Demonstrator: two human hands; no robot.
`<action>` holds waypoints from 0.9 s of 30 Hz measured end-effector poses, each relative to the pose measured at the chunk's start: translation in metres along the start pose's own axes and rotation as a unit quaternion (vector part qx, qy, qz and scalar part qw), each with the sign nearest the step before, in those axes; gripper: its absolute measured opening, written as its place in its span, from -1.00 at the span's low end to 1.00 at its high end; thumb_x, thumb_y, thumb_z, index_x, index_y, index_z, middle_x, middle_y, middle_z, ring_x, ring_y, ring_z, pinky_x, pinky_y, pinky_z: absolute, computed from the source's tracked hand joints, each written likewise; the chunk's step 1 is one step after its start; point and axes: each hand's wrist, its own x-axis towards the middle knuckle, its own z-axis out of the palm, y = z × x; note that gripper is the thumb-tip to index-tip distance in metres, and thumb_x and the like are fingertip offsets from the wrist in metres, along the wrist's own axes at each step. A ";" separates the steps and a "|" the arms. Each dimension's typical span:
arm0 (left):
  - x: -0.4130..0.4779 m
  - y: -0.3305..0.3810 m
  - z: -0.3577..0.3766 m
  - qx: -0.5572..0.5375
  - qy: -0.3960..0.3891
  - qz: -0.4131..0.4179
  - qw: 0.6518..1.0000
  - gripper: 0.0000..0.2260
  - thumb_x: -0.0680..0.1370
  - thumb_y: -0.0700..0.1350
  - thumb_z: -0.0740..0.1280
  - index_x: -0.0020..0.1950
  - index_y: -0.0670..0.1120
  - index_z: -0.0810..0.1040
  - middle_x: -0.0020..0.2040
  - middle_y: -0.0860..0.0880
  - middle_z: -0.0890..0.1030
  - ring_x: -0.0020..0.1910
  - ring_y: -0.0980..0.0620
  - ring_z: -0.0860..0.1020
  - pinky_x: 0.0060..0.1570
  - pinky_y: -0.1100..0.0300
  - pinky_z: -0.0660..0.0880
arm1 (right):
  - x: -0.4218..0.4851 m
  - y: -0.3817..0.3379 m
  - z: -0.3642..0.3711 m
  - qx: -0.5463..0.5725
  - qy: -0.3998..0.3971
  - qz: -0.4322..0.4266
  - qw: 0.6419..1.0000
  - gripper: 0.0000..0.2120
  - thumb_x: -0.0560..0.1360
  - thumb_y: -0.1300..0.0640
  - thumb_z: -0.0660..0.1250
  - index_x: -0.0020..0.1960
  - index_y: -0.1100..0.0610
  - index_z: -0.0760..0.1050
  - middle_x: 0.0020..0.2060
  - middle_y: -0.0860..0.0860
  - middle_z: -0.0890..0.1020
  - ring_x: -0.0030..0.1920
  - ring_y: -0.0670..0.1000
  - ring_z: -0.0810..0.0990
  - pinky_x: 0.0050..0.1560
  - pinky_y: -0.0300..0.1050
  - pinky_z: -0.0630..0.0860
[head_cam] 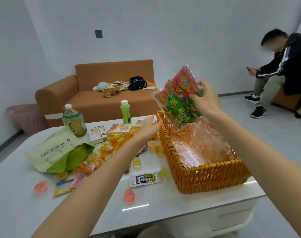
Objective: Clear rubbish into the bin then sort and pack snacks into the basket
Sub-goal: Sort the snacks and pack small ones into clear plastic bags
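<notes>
White tabletop (163, 203) fills the near view, its left half strewn with jelly cups (110, 148), an opened green bag (60, 152) and two bottles (74, 121). A wicker basket (206, 177) lined with crinkled clear film (197, 145) sits close to the table's right edge. Behind stand a brown sofa (112, 100) and, beside it on the floor, a pink bin (26, 117); another person (275, 74) sits well apart at the right. The snack pack (182, 93), a clear-wrapped bundle of red and green packets, hangs in the air above the basket's far end, not yet inside. Its loose wrap trails near the rim and could likely snag on the weave or drag the film liner out of place as it goes down. A firm push might also nudge the basket toward the table's edge. The left forearm crosses low over the jelly cups and could sweep some off. The right hand (206, 100) grips the pack from the side, thumb on its face and fingers (203, 84) curled round the top. The left hand (148, 127) reaches toward the basket's far left corner with fingers (153, 117) nearly straight and holding nothing; whether they touch the rim cannot be told.
</notes>
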 end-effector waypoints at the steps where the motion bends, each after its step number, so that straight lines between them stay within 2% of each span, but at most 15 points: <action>1: 0.008 -0.001 0.007 0.019 -0.011 0.007 1.000 -0.55 0.65 -0.07 0.16 0.53 -0.06 0.17 0.31 0.03 0.44 0.29 0.01 0.41 0.19 0.17 0.41 | 0.009 0.006 0.001 -0.033 0.007 -0.006 0.999 -0.68 0.57 0.12 0.31 0.31 0.04 0.39 0.20 0.02 0.60 0.13 0.09 0.58 -0.07 -0.08 0.45; 2: 0.015 -0.002 0.015 0.038 -0.019 0.015 0.999 -0.55 0.64 -0.10 0.19 0.51 -0.08 0.19 0.22 0.07 0.46 0.22 0.05 0.42 0.12 0.22 0.43 | 0.018 0.013 0.003 -0.063 0.009 -0.012 0.998 -0.68 0.58 0.11 0.30 0.31 0.03 0.39 0.19 0.02 0.60 0.13 0.10 0.57 -0.10 -0.10 0.41; 3: 0.025 -0.006 0.021 0.050 -0.026 0.017 0.998 -0.51 0.63 -0.09 0.23 0.52 -0.09 0.17 0.25 0.09 0.43 0.25 0.06 0.41 0.17 0.20 0.41 | 0.027 0.020 0.005 -0.090 0.006 -0.017 0.996 -0.68 0.58 0.11 0.29 0.31 0.02 0.39 0.19 0.02 0.60 0.14 0.12 0.56 -0.09 -0.09 0.40; 5: 0.047 -0.017 0.033 0.076 -0.040 0.005 0.996 -0.35 0.60 -0.04 0.29 0.58 -0.10 0.02 0.52 -0.02 0.22 0.46 -0.04 0.26 0.38 0.06 0.30 | 0.041 0.033 0.012 -0.137 -0.013 -0.034 0.990 -0.69 0.57 0.12 0.29 0.30 -0.01 0.41 0.19 0.03 0.60 0.16 0.14 0.54 0.00 0.00 0.44; 7: 0.067 -0.028 0.042 0.096 -0.046 -0.013 0.994 -0.26 0.57 0.02 0.32 0.59 -0.09 -0.07 0.57 -0.08 0.10 0.51 -0.10 0.16 0.43 0.01 0.24 | 0.052 0.045 0.021 -0.190 -0.033 -0.055 0.980 -0.68 0.58 0.13 0.29 0.32 -0.01 0.42 0.21 0.05 0.59 0.21 0.17 0.51 0.14 0.07 0.42; 9: 0.082 -0.037 0.051 0.087 -0.044 -0.028 0.995 -0.17 0.51 0.08 0.37 0.58 -0.03 -0.09 0.55 -0.10 0.14 0.48 -0.13 0.22 0.41 -0.04 0.29 | 0.064 0.055 0.032 -0.247 -0.040 -0.088 0.964 -0.67 0.59 0.12 0.27 0.35 0.00 0.43 0.21 0.07 0.60 0.24 0.18 0.50 0.25 0.06 0.33; 11: 0.099 -0.049 0.057 0.083 -0.028 -0.033 0.996 -0.13 0.43 0.10 0.43 0.57 0.00 -0.04 0.50 -0.10 0.25 0.42 -0.13 0.32 0.35 -0.08 0.36 | 0.077 0.065 0.045 -0.273 -0.035 -0.114 0.955 -0.70 0.60 0.14 0.25 0.32 -0.02 0.45 0.15 0.06 0.63 0.20 0.16 0.52 0.26 0.02 0.24; 14: 0.125 -0.067 0.062 0.079 -0.007 -0.036 0.996 -0.16 0.40 0.03 0.44 0.55 -0.02 0.04 0.44 -0.09 0.35 0.35 -0.10 0.40 0.29 -0.04 0.43 | 0.101 0.080 0.065 -0.281 -0.017 -0.140 0.949 -0.72 0.59 0.20 0.22 0.25 -0.03 0.48 0.07 0.08 0.65 0.15 0.17 0.51 0.20 0.03 0.23; 16: 0.135 -0.072 0.063 0.053 0.001 -0.032 0.998 -0.23 0.36 -0.01 0.40 0.51 -0.02 0.14 0.31 -0.04 0.49 0.23 -0.04 0.51 0.15 0.00 0.52 | 0.117 0.088 0.076 -0.304 -0.020 -0.160 0.939 -0.72 0.59 0.22 0.20 0.24 -0.02 0.49 0.06 0.10 0.65 0.15 0.17 0.50 0.18 0.04 0.25; 19: 0.146 -0.075 0.061 0.039 0.014 -0.011 0.999 -0.54 0.42 -0.15 0.32 0.31 0.02 0.38 0.07 0.03 0.59 0.05 0.01 0.58 0.02 0.07 0.55 | 0.132 0.101 0.095 -0.343 -0.046 -0.179 0.921 -0.67 0.60 0.27 0.19 0.28 -0.02 0.49 0.08 0.14 0.63 0.20 0.19 0.46 0.21 0.06 0.28; 21: 0.153 -0.075 0.059 0.032 0.021 -0.004 0.999 -0.62 0.44 -0.22 0.27 0.23 0.01 0.42 0.02 0.00 0.59 0.01 -0.01 0.57 0.03 0.03 0.55 | 0.136 0.113 0.110 -0.363 -0.066 -0.185 0.911 -0.63 0.59 0.31 0.18 0.29 -0.01 0.48 0.09 0.16 0.62 0.21 0.21 0.45 0.21 0.07 0.30; 25: 0.158 -0.075 0.061 0.041 0.035 -0.002 0.999 -0.56 0.40 -0.25 0.23 0.27 -0.02 0.39 0.06 -0.04 0.56 0.03 -0.06 0.54 0.06 -0.04 0.55 | 0.139 0.139 0.139 -0.368 -0.086 -0.175 0.909 -0.60 0.56 0.35 0.17 0.30 0.02 0.48 0.13 0.16 0.60 0.22 0.22 0.42 0.21 0.08 0.30; 27: 0.157 -0.075 0.062 0.046 0.045 -0.007 0.998 -0.50 0.37 -0.22 0.22 0.33 -0.06 0.36 0.12 -0.08 0.54 0.09 -0.09 0.52 0.09 -0.04 0.54 | 0.137 0.150 0.149 -0.351 -0.059 -0.168 0.919 -0.64 0.55 0.31 0.23 0.27 0.02 0.51 0.16 0.12 0.58 0.23 0.20 0.41 0.19 0.08 0.31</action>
